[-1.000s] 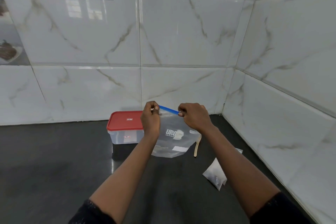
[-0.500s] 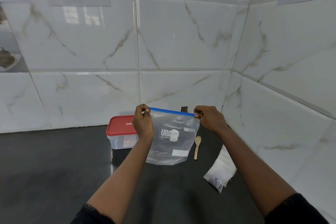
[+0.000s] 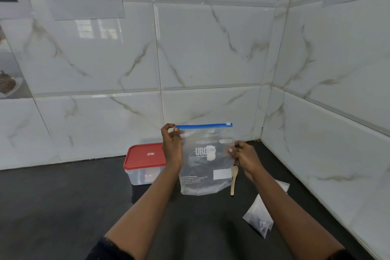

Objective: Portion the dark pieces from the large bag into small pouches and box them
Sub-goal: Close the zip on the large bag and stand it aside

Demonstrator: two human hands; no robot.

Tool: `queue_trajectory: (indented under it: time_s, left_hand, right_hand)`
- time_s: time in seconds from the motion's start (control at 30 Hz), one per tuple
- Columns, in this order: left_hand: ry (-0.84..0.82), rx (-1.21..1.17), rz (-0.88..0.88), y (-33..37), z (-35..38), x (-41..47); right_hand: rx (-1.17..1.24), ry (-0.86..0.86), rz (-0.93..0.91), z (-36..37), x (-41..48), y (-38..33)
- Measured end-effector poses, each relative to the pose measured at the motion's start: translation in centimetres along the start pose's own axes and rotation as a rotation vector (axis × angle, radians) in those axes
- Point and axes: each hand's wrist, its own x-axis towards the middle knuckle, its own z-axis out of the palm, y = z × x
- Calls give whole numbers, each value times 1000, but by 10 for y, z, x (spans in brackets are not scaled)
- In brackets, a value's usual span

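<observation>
A large clear zip bag with a blue seal strip and white print hangs upright above the dark counter. My left hand pinches its top left corner at the blue strip. My right hand holds the bag's right edge about halfway down. The bag looks nearly empty; no dark pieces show in it. A clear box with a red lid stands closed behind my left hand. Small clear pouches lie on the counter at the right.
A small wooden spoon lies on the black counter just right of the bag. White marble-tiled walls close off the back and right side, forming a corner.
My right hand has slid along the blue strip to the right corner, then let go of the top and dropped to the bag's right edge. The bag now hangs flat and spread.
</observation>
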Motion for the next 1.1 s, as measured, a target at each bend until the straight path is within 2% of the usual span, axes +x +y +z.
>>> queue_trajectory:
  time_s: [0.1, 0.2, 0.4, 0.7, 1.1]
  left_hand:
    - [-226, 103, -89, -14, -5, 3]
    - [-304, 215, -140, -32, -6, 11]
    - [-299, 328, -105, -43, 25, 51]
    - [-307, 361, -140, -80, 72, 113]
    - [-201, 482, -114, -121, 103, 155]
  right_hand:
    - [7, 90, -4, -6, 18, 2]
    - [-51, 147, -40, -10, 38, 1]
    - [-172, 188, -20, -21, 89, 2]
    - [-383, 247, 6, -28, 166, 7]
    - [-414, 198, 38, -24, 236, 29]
